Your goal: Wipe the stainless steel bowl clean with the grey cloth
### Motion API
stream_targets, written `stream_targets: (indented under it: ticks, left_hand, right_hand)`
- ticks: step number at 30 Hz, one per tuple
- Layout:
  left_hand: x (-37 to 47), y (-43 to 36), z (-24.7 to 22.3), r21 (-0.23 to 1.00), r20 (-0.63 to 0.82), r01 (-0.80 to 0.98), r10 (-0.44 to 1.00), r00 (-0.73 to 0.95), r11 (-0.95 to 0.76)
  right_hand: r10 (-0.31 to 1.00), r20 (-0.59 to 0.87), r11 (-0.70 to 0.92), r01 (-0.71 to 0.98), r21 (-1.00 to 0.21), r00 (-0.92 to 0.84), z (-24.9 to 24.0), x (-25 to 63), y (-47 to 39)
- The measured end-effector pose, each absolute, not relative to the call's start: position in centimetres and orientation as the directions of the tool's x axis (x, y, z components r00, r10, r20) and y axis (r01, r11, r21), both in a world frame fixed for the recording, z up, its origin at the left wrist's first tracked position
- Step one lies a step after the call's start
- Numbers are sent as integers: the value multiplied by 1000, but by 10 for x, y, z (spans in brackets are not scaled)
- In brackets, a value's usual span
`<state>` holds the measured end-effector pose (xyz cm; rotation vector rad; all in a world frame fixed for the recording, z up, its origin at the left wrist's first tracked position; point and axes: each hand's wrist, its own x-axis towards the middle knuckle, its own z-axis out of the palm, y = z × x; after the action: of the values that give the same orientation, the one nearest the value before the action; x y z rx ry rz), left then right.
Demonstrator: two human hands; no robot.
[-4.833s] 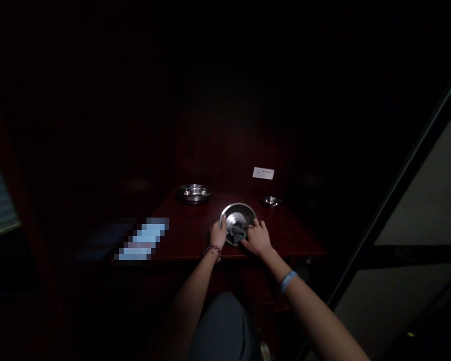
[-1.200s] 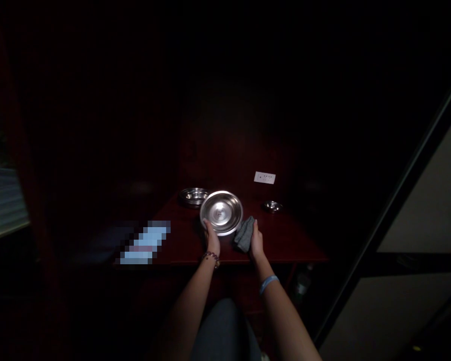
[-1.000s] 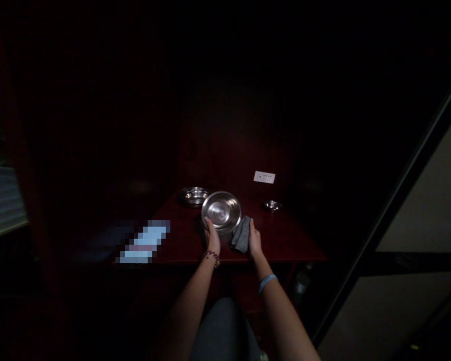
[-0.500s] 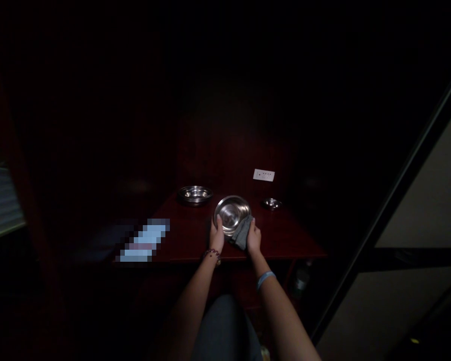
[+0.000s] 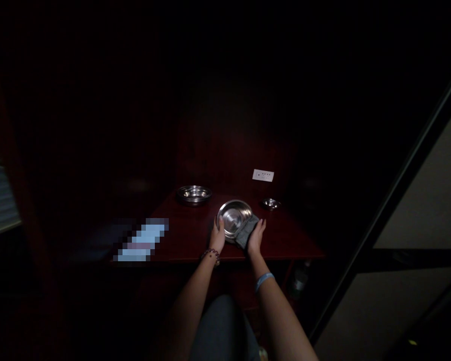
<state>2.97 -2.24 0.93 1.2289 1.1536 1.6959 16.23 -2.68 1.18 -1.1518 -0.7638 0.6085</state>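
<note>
Bowl (image 5: 231, 215) in left hand (image 5: 218, 236), above the near-middle part of the desk (image 5: 188, 240), open side tilted toward the camera. Left grip closed on the bowl's left rim, thumb at the inner side, other fingers mostly hidden behind it. Can't tell if the bowl's base touches the desk

Right hand (image 5: 256, 238) has grey cloth (image 5: 245, 231), pressed onto the bowl's lower right rim, part of it lying over the inside. Right grip holds the cloth between hand and rim, fingertips pointing up and slightly apart; exact thumb contact unclear

Dish stack (image 5: 194, 194), shiny metal, sits at the desk's back left, near the bowl but apart from it. Small bowl (image 5: 271, 204), also metal, upright at back right. White socket plate (image 5: 263, 175) on the dark red wall behind, above and a bit left of the small bowl

Beaded bracelet (image 5: 211, 254) on left wrist, blue band (image 5: 264, 282) on right forearm. Bottle (image 5: 298, 282) below desk level on the right, dim. Pixelated bright patch (image 5: 143, 243) at the desk's left, content unreadable
</note>
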Motion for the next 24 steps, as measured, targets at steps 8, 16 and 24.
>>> stream_targets:
  ticks: [8,16,24]
  left_hand:
    - [27,-11,2,920,263,-175,883,-388,-351]
    - [26,-15,10,899,259,-214,857,-445,-383]
    - [27,-22,15,901,253,-242,888,-383,-361]
  right_hand:
    - [819,302,380,-65,-923,487,6,156,-26]
    - [800,369,446,-57,-893,472,6,154,-23]
    - [799,372,316,196,-928,473,14,156,-33]
